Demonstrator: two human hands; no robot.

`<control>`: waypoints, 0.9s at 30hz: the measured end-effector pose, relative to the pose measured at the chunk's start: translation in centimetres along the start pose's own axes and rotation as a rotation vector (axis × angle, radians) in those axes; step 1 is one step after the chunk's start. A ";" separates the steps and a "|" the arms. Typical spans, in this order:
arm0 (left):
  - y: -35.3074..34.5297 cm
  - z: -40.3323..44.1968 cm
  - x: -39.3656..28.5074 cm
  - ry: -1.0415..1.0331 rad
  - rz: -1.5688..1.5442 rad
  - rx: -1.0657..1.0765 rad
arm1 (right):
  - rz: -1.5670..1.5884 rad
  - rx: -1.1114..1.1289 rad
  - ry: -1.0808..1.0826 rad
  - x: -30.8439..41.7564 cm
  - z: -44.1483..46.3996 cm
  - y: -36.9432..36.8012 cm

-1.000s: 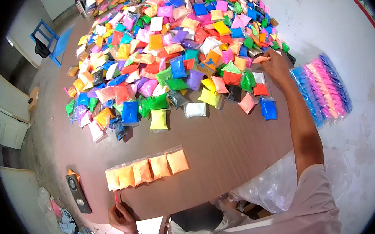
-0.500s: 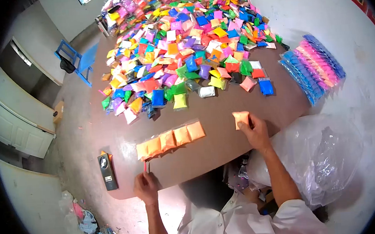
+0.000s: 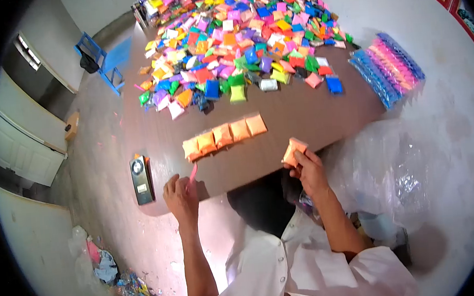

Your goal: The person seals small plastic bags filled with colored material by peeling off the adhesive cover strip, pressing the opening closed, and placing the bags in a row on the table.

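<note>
My right hand [image 3: 309, 171] is closed on a small orange packet [image 3: 290, 151], raised at the table's front edge. My left hand [image 3: 181, 199] pinches a thin pink strip-like thing [image 3: 192, 174]; its exact kind is not clear. That strip points up toward the left end of a joined row of orange packets [image 3: 222, 134] lying flat on the brown table [image 3: 311, 110]. Left of this hand lies a black oblong device [image 3: 141, 182] with a round dial-like spot, and a bit of orange shows behind it.
A large heap of multicoloured packets [image 3: 241, 48] covers the table's far half. Blue and pink packet strips [image 3: 388, 71] lie at the right edge. Clear plastic sheeting [image 3: 397, 164] bulges at the right. A blue chair [image 3: 104, 61] stands beyond the left side.
The camera view has shifted, so the table sits higher. My right hand has drawn the orange packet toward my body and tilted it. The pink strip in my left hand now shows more plainly.
</note>
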State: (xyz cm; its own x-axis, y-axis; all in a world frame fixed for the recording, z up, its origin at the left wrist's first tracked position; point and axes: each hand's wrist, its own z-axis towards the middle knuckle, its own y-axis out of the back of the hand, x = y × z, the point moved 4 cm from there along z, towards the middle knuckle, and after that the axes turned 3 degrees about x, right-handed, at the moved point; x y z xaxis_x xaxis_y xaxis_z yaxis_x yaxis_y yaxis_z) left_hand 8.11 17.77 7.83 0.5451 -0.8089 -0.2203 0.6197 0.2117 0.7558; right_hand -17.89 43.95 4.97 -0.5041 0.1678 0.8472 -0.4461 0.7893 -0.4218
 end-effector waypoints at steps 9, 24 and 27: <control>-0.9 -1.8 -9.2 0.304 -0.817 0.318 | 0.132 -0.016 -0.057 -0.7 -2.3 -3.6; -4.4 -0.2 -21.3 0.108 -1.058 0.698 | -0.237 0.137 -0.012 0.9 -6.0 0.7; -4.7 -0.5 -21.9 0.005 -1.030 0.738 | -0.222 0.134 -0.107 1.3 -6.1 1.7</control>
State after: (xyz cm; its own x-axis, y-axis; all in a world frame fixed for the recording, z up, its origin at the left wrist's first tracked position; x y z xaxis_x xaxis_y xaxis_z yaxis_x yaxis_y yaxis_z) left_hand -6.43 34.75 8.73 0.0019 -0.4141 -0.9102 0.2966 -0.8690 0.3960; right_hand -14.81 49.14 7.37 -0.4549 -0.0692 0.8878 -0.6445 0.7136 -0.2746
